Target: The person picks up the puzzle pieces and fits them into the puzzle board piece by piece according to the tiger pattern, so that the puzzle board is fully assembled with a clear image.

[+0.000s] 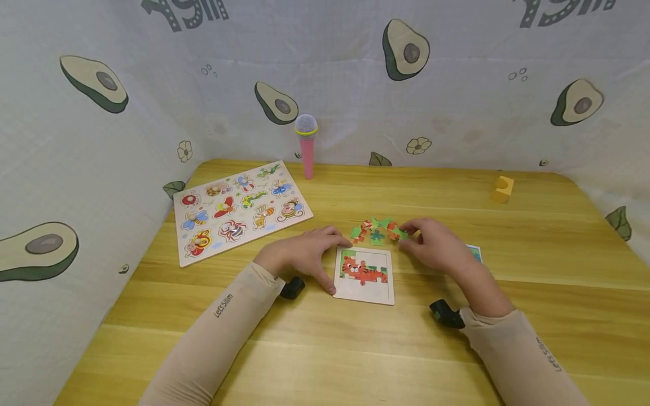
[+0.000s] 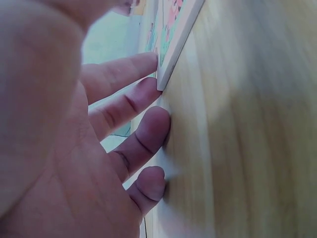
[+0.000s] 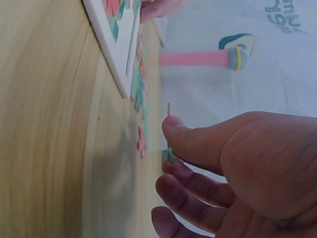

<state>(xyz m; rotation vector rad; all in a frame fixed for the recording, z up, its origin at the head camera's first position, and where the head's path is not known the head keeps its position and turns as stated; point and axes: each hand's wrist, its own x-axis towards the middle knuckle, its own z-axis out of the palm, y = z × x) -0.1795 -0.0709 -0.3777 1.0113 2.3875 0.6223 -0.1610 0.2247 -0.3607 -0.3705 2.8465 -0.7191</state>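
Puzzle [image 1: 368,290] lies at the centre of the frame on the worktop [image 1: 355,349], with tiger pieces set in and its lower strip bare. At the left of the frame is your insect board [image 1: 246,214]; the mic [image 1: 307,155] stands in the upper middle. Your left hand [image 1: 304,254] is spread, thumb and fingers touching the puzzle's left side. Loose pieces [image 1: 377,237] lie just above the puzzle. Your right hand [image 1: 437,243], right of centre, pinches a green-edged piece [image 3: 171,155] between thumb and fingers. A card [image 1: 474,252] shows partly behind that wrist, and a block [image 1: 502,190] sits upper right. You seem to be mid-fill, choosing a piece; the next move likely calls for matching its picture and tabs to a gap, then pressing it flat while your left steadies the puzzle.
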